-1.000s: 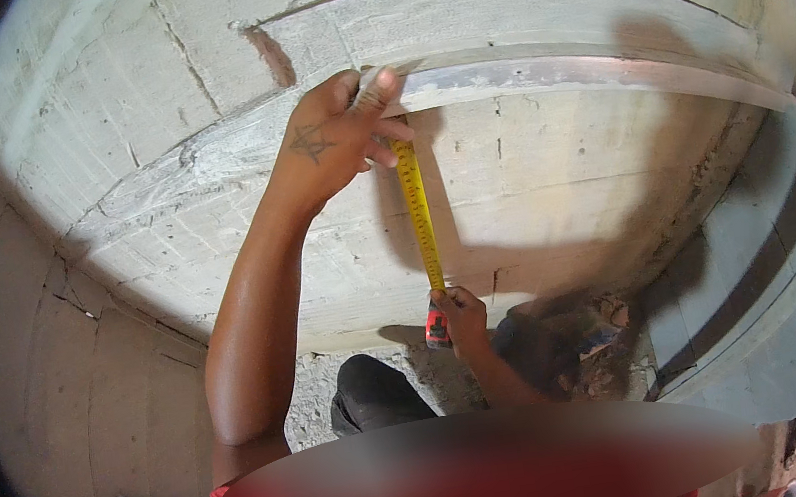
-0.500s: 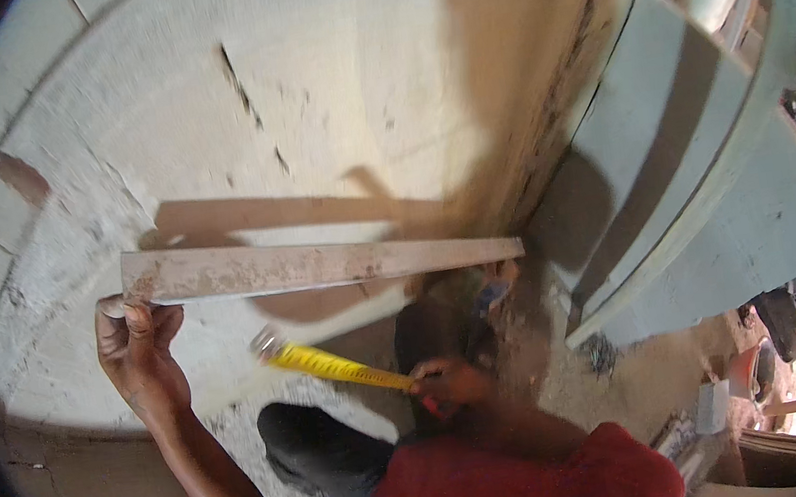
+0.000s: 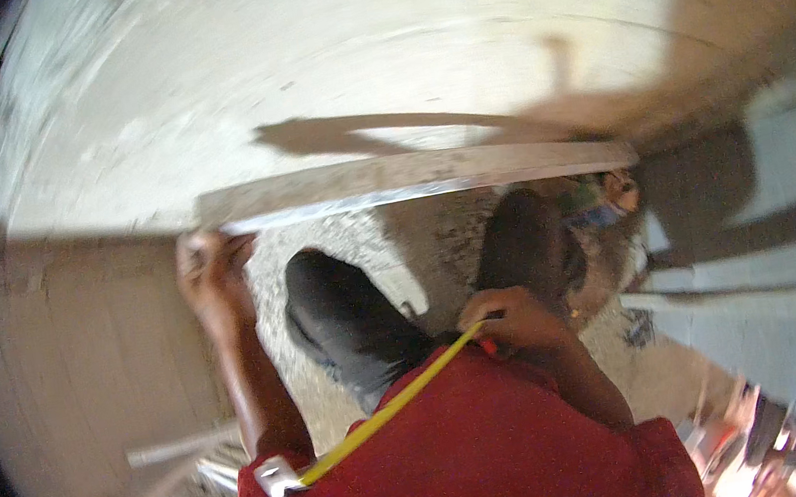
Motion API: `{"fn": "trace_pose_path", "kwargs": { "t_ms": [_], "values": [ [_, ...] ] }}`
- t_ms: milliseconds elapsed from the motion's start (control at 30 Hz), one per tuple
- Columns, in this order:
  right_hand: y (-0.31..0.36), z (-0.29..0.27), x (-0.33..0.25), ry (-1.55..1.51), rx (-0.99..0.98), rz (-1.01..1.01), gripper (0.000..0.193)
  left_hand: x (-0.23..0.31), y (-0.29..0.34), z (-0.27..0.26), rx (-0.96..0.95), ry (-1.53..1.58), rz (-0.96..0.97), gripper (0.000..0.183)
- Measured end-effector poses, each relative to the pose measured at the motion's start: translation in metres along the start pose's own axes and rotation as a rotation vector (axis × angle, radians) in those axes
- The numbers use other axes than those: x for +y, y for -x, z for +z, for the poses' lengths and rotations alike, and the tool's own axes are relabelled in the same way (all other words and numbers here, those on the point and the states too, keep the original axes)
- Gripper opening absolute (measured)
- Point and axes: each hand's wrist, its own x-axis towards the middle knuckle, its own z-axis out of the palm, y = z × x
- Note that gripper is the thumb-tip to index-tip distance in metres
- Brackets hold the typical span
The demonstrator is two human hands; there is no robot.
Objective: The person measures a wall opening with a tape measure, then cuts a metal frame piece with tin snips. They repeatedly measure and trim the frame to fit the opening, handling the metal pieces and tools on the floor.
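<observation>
Filling the upper view, a pale wall [image 3: 375, 71] carries soft shadows, one lying just above a long strip. Brown boarding [image 3: 97, 328] bounds the left side and grey-blue panels [image 3: 771, 330] the right, so sideways travel for anything long is limited by those two faces. Between them is rough floor [image 3: 371, 237], with the left knee [image 3: 335, 302] bent up below the strip. The red shirt [image 3: 476, 459] takes up the lower middle.

The pale strip [image 3: 408, 175] runs crosswise in front of the person, above the knees. Its right end reaches close to the panels; whether it touches them, I cannot tell. The left hand [image 3: 215, 271], blurred, seems to be pinching the strip's left end between thumb and fingers.

The tape measure is the main change: a second ago its yellow blade [image 3: 389, 412] stretched down from the strip along the wall, and now it slants across the shirt, well apart from the strip. As I judge it, no length is being read at this moment. The right hand [image 3: 518, 318] is curled around the mostly hidden case [image 3: 488, 345]. Smallest, the silvery hook [image 3: 277, 478] lies near the left sleeve, where it could snag.
</observation>
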Motion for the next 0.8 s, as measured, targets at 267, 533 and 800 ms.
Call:
{"fn": "trace_pose_path", "kwargs": {
  "t_ms": [267,533,800],
  "values": [
    [-0.004,-0.027,0.008,0.081,-0.037,-0.008,0.009,-0.092,0.000,-0.050,0.211,0.040,-0.288,0.029],
    [-0.028,-0.020,-0.015,0.000,-0.016,0.287,0.032,-0.240,0.018,-0.106,0.329,0.119,-0.769,0.038],
    [-0.057,-0.009,-0.035,0.244,-0.365,0.308,0.028,-0.312,0.103,-0.144,0.675,0.223,-0.773,0.060]
  ]
}}
